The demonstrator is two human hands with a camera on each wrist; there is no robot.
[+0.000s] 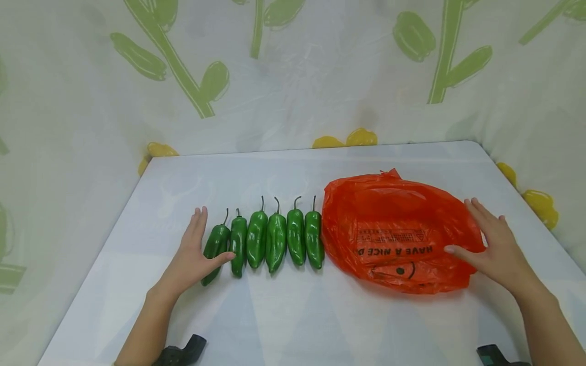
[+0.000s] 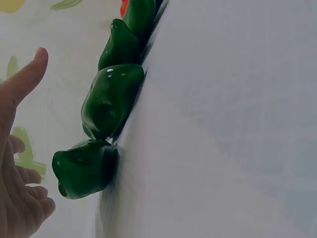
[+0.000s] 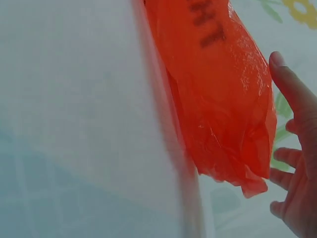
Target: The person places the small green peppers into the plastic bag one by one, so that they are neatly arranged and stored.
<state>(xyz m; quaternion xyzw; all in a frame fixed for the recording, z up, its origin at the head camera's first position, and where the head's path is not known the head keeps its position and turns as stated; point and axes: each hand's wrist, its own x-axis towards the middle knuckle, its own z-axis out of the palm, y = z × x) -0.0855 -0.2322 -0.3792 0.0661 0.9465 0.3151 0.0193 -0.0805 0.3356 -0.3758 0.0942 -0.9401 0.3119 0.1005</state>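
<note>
A leaf-patterned backdrop [image 1: 293, 81] is hanging behind a white table [image 1: 293, 325], where six green peppers [image 1: 276, 239] are lying in a row, stems pointing away from the person, presumably so each is staying separately reachable. A puffed-up red plastic bag [image 1: 398, 239] is lying just right of them, its printing facing upside down to the person. The left hand [image 1: 194, 258] is hovering by the leftmost pepper [image 1: 217, 243], the right hand [image 1: 499, 254] by the bag's right end, both with thumbs spread and gripping nothing, seemingly framing everything between them.
</note>
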